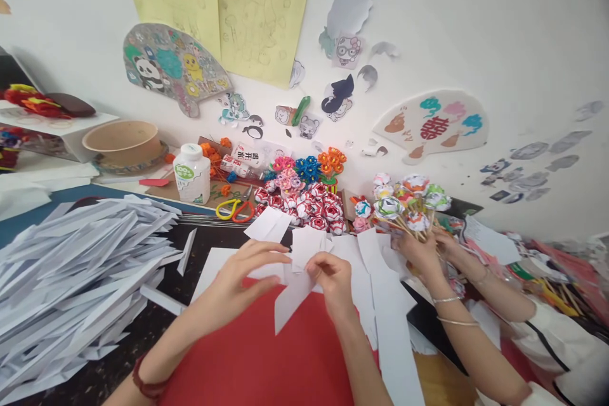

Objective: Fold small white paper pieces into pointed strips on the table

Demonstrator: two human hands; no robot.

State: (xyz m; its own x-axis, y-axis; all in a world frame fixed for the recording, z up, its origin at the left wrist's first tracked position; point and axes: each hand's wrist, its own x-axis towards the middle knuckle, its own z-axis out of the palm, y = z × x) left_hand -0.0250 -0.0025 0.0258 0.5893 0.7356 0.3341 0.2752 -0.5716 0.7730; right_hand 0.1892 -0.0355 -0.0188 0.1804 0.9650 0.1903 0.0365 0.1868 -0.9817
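My right hand [333,282] pinches a small strip of white paper [291,304] that slants down to the left over a red surface [257,355]. Just left of the strip, my left hand [252,276] is open, thumb apart from the fingers and nothing between them. Behind both hands lie small white paper pieces [269,224]. Long white sheets [392,330] extend beside my right forearm. A large heap of folded white paper strips [80,279] covers the table on my left.
A co-worker's hands [425,254] hold a bunch of paper flowers on sticks [413,198] at the right. Red-and-white paper flowers [318,208], yellow-and-orange-handled scissors [233,210], a white bottle [191,174] and a round wooden container [121,143] stand or lie along the wall.
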